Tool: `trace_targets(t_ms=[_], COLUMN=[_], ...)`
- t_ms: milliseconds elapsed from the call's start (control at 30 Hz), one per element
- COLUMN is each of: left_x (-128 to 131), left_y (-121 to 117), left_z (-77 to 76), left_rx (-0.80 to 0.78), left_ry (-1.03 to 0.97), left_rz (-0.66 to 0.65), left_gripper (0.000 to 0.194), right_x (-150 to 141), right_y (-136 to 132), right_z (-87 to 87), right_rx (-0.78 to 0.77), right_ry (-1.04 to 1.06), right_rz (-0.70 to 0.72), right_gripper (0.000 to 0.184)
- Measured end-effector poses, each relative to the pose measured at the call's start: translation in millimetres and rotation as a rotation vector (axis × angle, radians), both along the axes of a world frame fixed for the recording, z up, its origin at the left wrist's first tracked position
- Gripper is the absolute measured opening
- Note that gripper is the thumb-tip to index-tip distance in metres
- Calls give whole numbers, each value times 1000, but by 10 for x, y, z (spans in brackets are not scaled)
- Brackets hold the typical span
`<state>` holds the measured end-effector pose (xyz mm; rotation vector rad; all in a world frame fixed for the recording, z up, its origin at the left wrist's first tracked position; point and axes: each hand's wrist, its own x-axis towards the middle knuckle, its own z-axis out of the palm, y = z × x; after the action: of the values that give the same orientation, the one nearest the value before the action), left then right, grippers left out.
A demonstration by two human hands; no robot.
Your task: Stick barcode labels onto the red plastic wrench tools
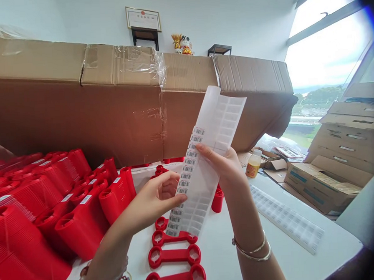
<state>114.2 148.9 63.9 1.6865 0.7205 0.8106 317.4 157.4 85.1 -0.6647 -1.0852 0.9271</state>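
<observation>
Right hand (221,165): thumb in front, fingers behind, grip clamped on a label sheet (197,185). Left hand (163,195): thumb over the barcodes (184,183) along the sheet's left edge, fingertips partly hidden; we cannot tell whether this grip pinches. We find the sheet mid-frame, slanting, raised over the counter (217,247), top end curling. It looks limp; we judge that a slack right grip could let it buckle or slip. A dragging left thumb might crease labels or lift them askew. Bottom centre, the sheet's lower end meets a row of red pieces (176,255) in our view; contact unclear, but a dip could nudge the row. Left of frame, stacks of red pieces (84,216) stand near the left forearm; a wide elbow swing could topple some. Lower right, we note a second sheet (288,216) lying flat.
</observation>
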Motion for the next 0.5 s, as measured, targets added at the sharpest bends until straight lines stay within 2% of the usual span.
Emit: trace_targets(t_ms=[100,267,400,500], left_x=[48,44,54,48], left_y=[-2,-13,-47,-68], left_z=[-15,3,21,26], left_rx=[42,115,58,15], left_ry=[24,92,53,5], left_rz=[56,185,180,98], left_gripper=[33,44,49,47], right_x=[42,91,108,133], right_y=[0,14,-14,-42], right_z=[10,34,60,79], right_rx=[-31,-34,-50,-17], right_ry=[-17,98,162,181], right_rz=[12,-42,-61,-98], right_gripper=[43,45,45,44])
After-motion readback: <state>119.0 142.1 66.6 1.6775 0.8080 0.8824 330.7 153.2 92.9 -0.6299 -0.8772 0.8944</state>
